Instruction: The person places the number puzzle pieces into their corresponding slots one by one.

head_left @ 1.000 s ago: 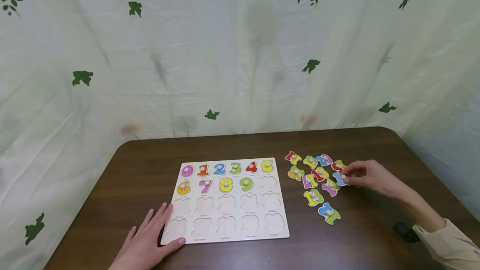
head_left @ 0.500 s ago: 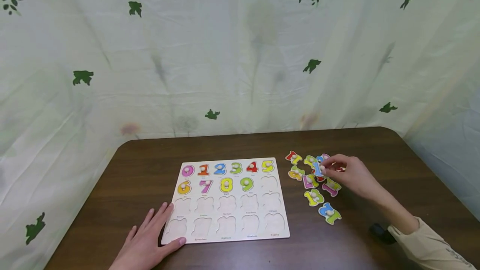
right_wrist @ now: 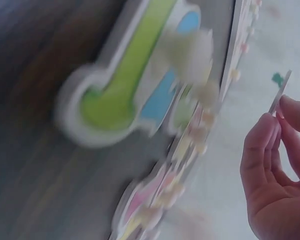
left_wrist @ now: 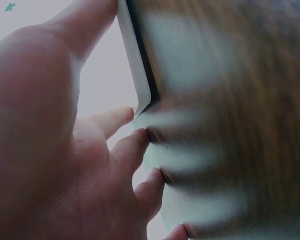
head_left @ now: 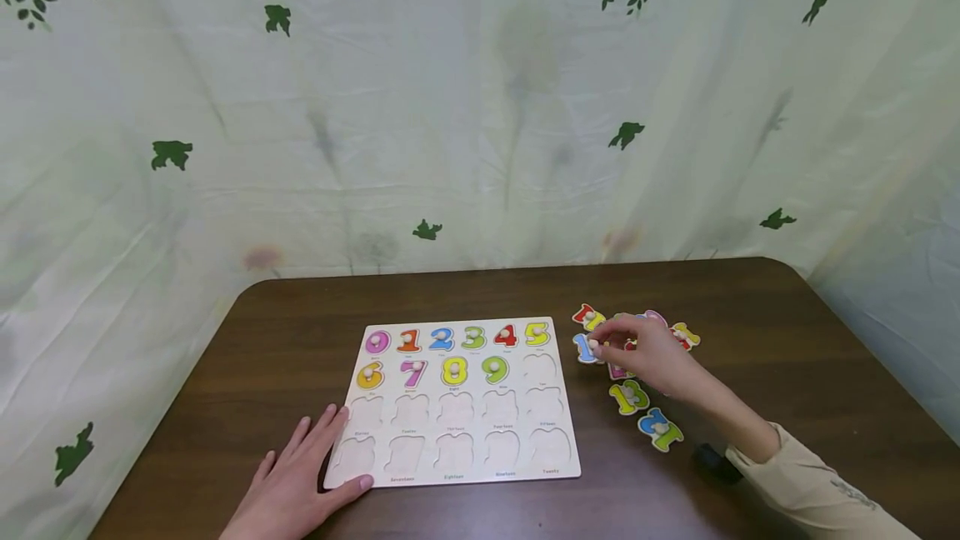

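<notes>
A white number puzzle board point(head_left: 517, 443) lies on the table, with the digits 0 to 9 seated in its upper two rows and bare recesses below. My left hand point(head_left: 296, 473) rests at the board's lower left corner, fingers spread and straight, thumb on the front edge. With thumb and fingers my right hand point(head_left: 648, 352) pinches the knob of a puzzle piece point(head_left: 584, 348) showing a blue 1, above the loose pieces right of the board. In the right wrist view this piece point(right_wrist: 281, 92) appears edge-on at the fingertips. Its other digit is hidden.
Loose two-digit pieces lie right of the board, among them a red-and-yellow one point(head_left: 588, 316), a yellow-green one point(head_left: 628, 397) and a blue-green one point(head_left: 660, 429). The right hand covers several. Behind the brown table point(head_left: 420, 294) hangs a leaf-patterned curtain point(head_left: 480, 107).
My right hand has lifted the blue piece from the right side of the pile and carried it left toward the board. My left hand has stayed in place.
</notes>
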`<move>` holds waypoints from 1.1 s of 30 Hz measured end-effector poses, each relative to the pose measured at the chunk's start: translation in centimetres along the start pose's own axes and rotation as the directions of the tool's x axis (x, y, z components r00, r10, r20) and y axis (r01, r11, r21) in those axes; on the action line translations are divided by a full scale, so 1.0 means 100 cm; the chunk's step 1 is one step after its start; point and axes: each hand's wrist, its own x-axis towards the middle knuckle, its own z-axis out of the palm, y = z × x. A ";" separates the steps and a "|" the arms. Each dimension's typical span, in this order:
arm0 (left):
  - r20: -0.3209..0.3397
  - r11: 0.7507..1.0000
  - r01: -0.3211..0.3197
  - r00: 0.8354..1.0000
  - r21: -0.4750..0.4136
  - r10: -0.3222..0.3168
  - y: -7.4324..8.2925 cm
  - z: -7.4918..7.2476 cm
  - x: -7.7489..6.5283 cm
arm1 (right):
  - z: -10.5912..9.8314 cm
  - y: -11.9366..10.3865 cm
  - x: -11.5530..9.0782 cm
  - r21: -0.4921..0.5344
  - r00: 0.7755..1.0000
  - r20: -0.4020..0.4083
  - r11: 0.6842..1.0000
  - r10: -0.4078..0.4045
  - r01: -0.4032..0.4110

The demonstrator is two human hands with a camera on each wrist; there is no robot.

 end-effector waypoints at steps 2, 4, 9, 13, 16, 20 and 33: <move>-0.004 1.000 -0.005 1.000 -0.003 0.005 0.000 0.000 -0.001 | 0.006 -0.004 0.003 0.034 1.000 0.023 0.999 0.012 -0.013; -0.007 1.000 -0.005 1.000 -0.005 0.005 0.000 -0.001 -0.001 | 0.012 -0.008 0.006 0.022 0.999 0.033 1.000 0.010 -0.011; -0.004 1.000 0.000 1.000 -0.009 0.000 0.000 -0.001 -0.002 | 0.027 -0.013 0.014 -0.078 0.999 0.040 0.996 -0.032 0.035; -0.003 1.000 0.001 1.000 -0.010 -0.001 0.001 -0.001 -0.002 | 0.037 -0.015 0.022 -0.113 0.997 0.063 0.992 -0.044 0.051; -0.015 1.000 -0.004 1.000 -0.010 0.004 0.002 -0.001 -0.003 | 0.043 -0.015 0.027 -0.136 0.995 0.088 0.989 -0.040 0.051; -0.027 1.000 -0.010 1.000 -0.011 0.010 0.003 -0.001 -0.004 | 0.048 -0.016 0.033 -0.162 0.993 0.118 0.986 -0.023 0.042; -0.021 1.000 -0.003 1.000 0.006 0.003 0.003 -0.001 -0.003 | 0.057 -0.019 0.048 -0.228 0.981 0.188 0.974 0.039 0.004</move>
